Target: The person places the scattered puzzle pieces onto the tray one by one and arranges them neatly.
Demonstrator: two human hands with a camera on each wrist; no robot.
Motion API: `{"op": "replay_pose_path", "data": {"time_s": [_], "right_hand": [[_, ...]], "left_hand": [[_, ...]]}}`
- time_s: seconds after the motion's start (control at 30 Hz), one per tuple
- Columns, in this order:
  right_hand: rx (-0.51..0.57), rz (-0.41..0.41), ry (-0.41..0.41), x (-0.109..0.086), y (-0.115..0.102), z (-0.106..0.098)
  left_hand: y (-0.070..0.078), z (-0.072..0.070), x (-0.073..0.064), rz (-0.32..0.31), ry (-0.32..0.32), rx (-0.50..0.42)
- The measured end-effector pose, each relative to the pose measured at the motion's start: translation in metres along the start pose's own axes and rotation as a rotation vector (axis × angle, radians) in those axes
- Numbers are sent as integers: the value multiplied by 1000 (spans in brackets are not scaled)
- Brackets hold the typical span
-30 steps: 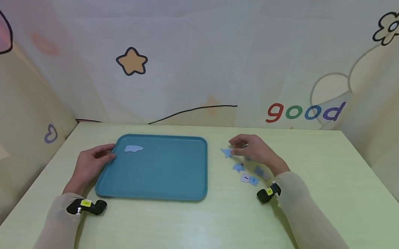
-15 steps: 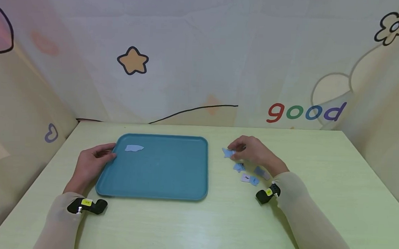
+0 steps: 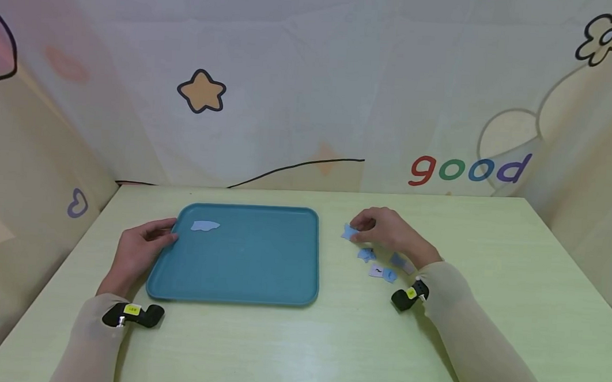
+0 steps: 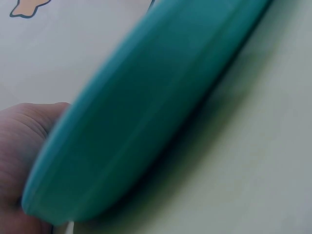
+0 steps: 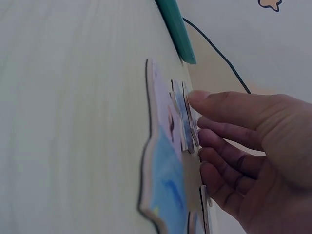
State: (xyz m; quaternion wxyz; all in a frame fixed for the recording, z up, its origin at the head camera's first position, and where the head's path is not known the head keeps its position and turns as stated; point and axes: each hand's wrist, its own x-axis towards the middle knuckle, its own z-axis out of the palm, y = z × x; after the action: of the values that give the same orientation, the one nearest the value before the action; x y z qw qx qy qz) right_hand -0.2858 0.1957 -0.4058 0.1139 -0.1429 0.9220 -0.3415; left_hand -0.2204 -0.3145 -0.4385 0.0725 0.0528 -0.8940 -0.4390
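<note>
On the table lies a blue rectangular tray (image 3: 240,257). My left hand (image 3: 139,254) holds its left rim, thumb and fingers at the edge; in the left wrist view the tray's side (image 4: 131,117) hides most of the fingers. One pale blue puzzle piece (image 3: 205,225) rests near the tray's back left corner. Right of the tray, my right hand (image 3: 389,230) pinches a light blue, pointed puzzle piece (image 3: 349,232) between thumb and fingers. In the right wrist view the thumb (image 5: 200,98) is against thin pieces, and the other fingers are curled.
Several loose puzzle pieces lie just in front of my right hand, among them a blue one (image 3: 367,254) and a lilac-and-blue one (image 3: 383,273). A printed cloth backdrop (image 3: 290,98) stands behind the table's back edge.
My right hand has lowered its fingers onto the pointed blue piece and taken hold of it; the piece has turned slightly. My left hand stays at the tray's rim.
</note>
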Motion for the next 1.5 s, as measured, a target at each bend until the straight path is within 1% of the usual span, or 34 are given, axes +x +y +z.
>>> {"op": "replay_pose_path", "data": {"time_s": [0.33, 0.57, 0.93, 1.1, 1.3, 1.5], "right_hand": [[-56, -27, 15, 1, -7, 3], [-58, -48, 11, 1, -7, 3], [-93, -26, 19, 4, -10, 7], [-69, -40, 19, 4, -9, 6], [-12, -66, 20, 3, -9, 5], [56, -125, 32, 1, -10, 5]], "left_hand": [[0, 1, -1, 3, 9, -4], [-3, 0, -1, 13, 11, -2], [-3, 0, -1, 11, 13, -6], [-2, -1, -1, -1, 13, -6], [-2, -1, -1, -5, 14, -7], [-1, 2, 0, -4, 15, -13]]}}
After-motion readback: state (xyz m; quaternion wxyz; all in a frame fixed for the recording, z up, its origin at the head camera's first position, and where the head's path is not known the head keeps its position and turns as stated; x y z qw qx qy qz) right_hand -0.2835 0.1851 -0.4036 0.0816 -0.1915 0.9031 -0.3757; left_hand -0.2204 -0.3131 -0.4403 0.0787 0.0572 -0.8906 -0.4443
